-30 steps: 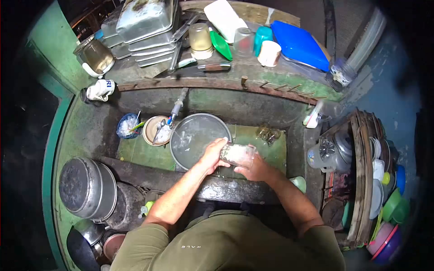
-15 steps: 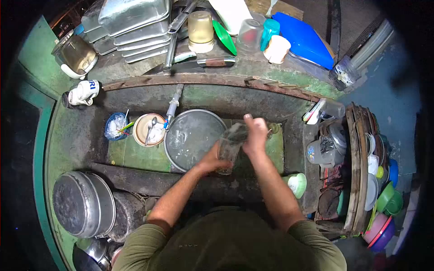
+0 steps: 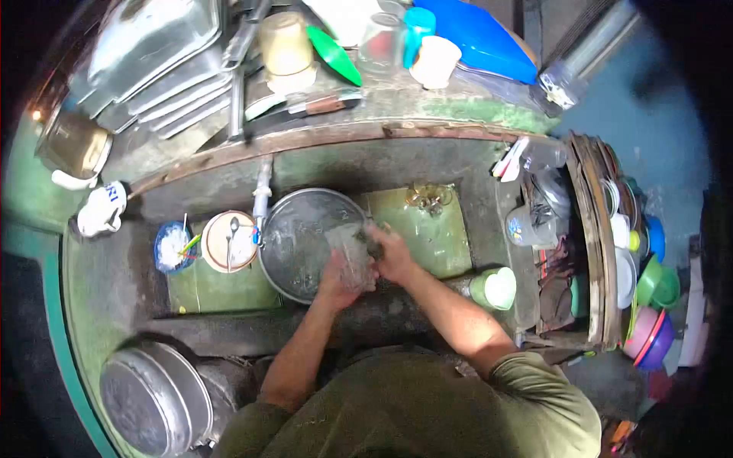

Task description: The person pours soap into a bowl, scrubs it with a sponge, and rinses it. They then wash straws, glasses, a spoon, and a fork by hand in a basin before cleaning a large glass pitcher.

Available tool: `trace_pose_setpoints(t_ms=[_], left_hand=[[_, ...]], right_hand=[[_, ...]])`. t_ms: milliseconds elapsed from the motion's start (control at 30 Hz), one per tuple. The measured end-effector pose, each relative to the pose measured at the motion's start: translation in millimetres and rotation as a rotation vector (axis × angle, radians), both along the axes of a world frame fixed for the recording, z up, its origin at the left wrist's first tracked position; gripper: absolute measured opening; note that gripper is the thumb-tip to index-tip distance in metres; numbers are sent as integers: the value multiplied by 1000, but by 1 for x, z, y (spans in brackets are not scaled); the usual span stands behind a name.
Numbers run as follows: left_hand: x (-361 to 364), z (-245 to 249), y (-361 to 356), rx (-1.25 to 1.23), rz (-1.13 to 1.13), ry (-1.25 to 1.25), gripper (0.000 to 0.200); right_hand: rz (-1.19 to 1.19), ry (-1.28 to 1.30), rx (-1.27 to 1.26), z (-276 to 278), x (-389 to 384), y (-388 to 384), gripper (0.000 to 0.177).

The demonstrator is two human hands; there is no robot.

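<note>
A clear drinking cup [image 3: 347, 248], blurred by motion, is tilted over the near right part of a large round metal basin [image 3: 286, 217]. My left hand [image 3: 338, 281] is closed around the cup's lower side. Beside it, my right hand [image 3: 393, 253] has its fingers bent at the cup's right side, against a small dark thing [image 3: 372, 248] that may be a scrubber; its kind is not clear. Left of the basin sit a cream bowl [image 3: 216, 243] with a spoon and a blue bowl [image 3: 163, 258] with white contents.
A tap [image 3: 263, 195] reaches over the basin's left rim. Shiny clear items [image 3: 429, 198] lie on the green tiled sink floor. A pale green cup [image 3: 495, 288] rests at the right front edge. Big metal pots [image 3: 145, 397] stand at lower left; a knife [image 3: 324, 104] lies on the back ledge.
Both hands and the clear cup have moved left, from the basin's right side to over its rim. My view has also turned and shifted, so the surroundings sit differently.
</note>
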State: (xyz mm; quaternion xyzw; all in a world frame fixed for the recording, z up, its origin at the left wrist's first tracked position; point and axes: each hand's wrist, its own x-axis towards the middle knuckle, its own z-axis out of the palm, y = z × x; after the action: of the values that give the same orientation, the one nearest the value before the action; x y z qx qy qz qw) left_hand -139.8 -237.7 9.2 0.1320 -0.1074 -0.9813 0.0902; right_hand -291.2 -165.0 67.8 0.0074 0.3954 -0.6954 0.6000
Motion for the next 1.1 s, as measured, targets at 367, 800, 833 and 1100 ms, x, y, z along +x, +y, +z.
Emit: trace_pose_setpoints(t_ms=[367,800,833,1100], left_hand=[[-1,-68,-35,-288,234,-869,58],[26,-236,-27,-1012,-122,-1030,99],[23,-218,-27,-1182,-306,-1192,100],[53,-242,-27,-1160,-337,-1289,82]], right_hand=[[361,827,531,-105,-71,62,46],[-268,277,737,-262,-257,59,41],[-243,397,860,-255,-259,65,36],[168,1440,990,-181,-198,121,35]])
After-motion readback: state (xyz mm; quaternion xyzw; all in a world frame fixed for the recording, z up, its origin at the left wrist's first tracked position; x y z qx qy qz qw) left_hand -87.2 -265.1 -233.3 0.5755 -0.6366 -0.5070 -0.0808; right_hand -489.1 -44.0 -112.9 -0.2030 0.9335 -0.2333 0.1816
